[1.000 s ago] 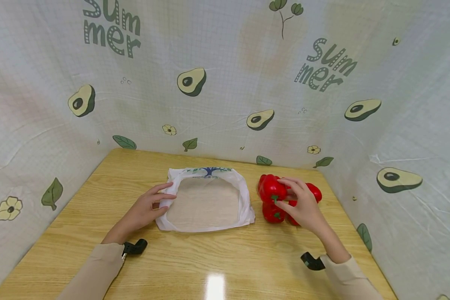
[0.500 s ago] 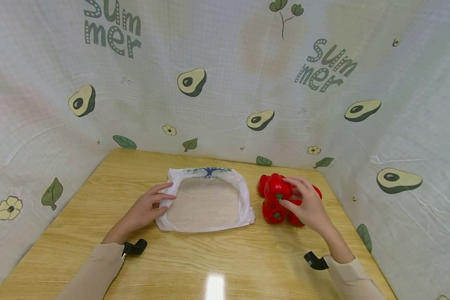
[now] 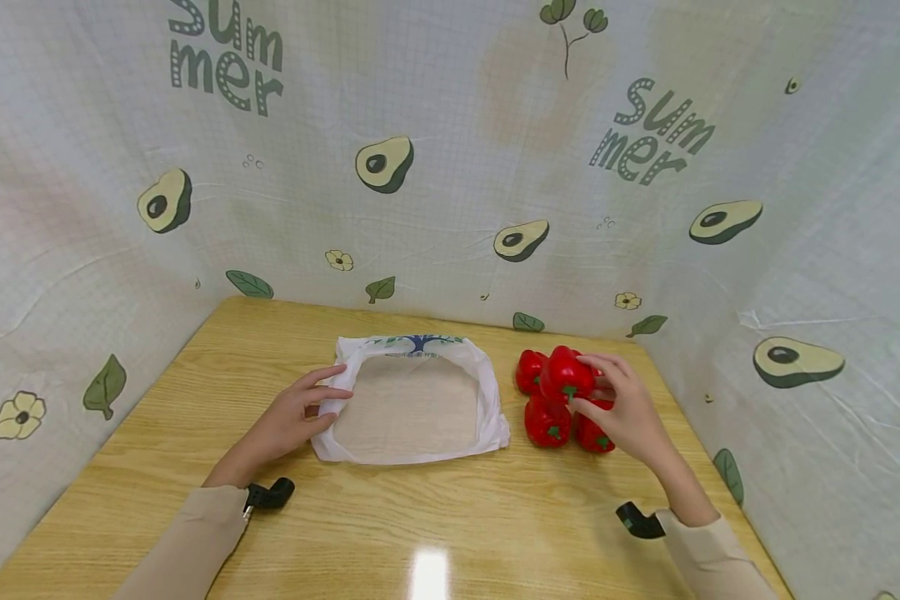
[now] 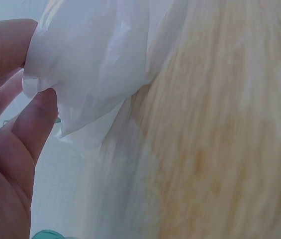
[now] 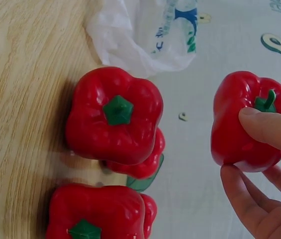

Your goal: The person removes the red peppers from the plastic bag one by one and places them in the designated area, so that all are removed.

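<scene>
My right hand (image 3: pixel 624 410) holds a red bell pepper (image 3: pixel 566 372) with a green stem, thumb on one side and fingers on the other. In the right wrist view this bell pepper (image 5: pixel 237 124) is apart from the others. Several more red bell peppers (image 3: pixel 547 423) are grouped beneath and around it, some partly hidden by the hand. At the left, my left hand (image 3: pixel 292 421) pinches the left edge of a white plastic bag (image 3: pixel 490 417), whose mouth is spread wide. The left wrist view shows the bag's film (image 4: pixel 95 59) between thumb and fingers.
The bag and peppers rest on a wood-grain table (image 3: pixel 360 533). A white cloth (image 3: pixel 450 200) printed with avocados and leaves hangs around its back and sides. A black wrist camera (image 3: pixel 272 493) sits on the left wrist, another (image 3: pixel 640 521) on the right.
The right hand has shifted slightly to the right with its bell pepper, uncovering more of the bell pepper at the back left. The left hand and bag have stayed put.
</scene>
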Demonstrator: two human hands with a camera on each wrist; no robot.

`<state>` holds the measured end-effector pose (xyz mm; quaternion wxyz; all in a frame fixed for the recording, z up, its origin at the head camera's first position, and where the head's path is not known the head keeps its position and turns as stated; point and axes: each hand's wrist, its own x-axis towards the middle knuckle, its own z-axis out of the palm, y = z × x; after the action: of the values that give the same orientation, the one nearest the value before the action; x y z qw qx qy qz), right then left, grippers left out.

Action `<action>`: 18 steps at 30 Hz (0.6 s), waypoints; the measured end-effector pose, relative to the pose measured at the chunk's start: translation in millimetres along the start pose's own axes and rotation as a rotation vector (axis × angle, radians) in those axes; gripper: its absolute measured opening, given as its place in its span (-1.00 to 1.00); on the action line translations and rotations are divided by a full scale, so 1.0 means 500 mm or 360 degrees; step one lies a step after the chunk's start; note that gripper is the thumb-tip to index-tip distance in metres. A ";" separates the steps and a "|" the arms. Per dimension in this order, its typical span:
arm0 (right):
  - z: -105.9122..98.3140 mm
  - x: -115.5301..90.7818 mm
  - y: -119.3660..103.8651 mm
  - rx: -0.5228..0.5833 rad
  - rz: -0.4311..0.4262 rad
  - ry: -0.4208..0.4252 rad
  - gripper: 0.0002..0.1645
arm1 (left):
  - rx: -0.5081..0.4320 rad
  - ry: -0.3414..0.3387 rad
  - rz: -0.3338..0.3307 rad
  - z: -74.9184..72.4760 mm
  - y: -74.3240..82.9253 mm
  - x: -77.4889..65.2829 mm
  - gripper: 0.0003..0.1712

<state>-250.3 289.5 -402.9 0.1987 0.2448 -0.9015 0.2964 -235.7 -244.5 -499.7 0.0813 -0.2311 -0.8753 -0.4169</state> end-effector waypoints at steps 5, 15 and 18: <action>-0.005 -0.003 0.009 -0.0022 -0.0004 0.0000 -0.13 | 0.0006 -0.0005 0.0000 0.000 -0.001 0.000 -0.57; -0.014 -0.008 0.018 -0.0039 0.0011 0.0007 -0.13 | -0.0009 -0.0002 0.0008 0.001 -0.005 -0.002 -0.58; -0.016 -0.008 0.022 -0.0062 0.0004 0.0013 -0.13 | 0.0011 -0.0001 0.0005 0.001 -0.005 -0.001 -0.58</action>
<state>-251.6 303.7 -404.0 0.2067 0.2386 -0.9066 0.2801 -236.3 -245.8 -501.9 0.0825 -0.2323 -0.8764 -0.4137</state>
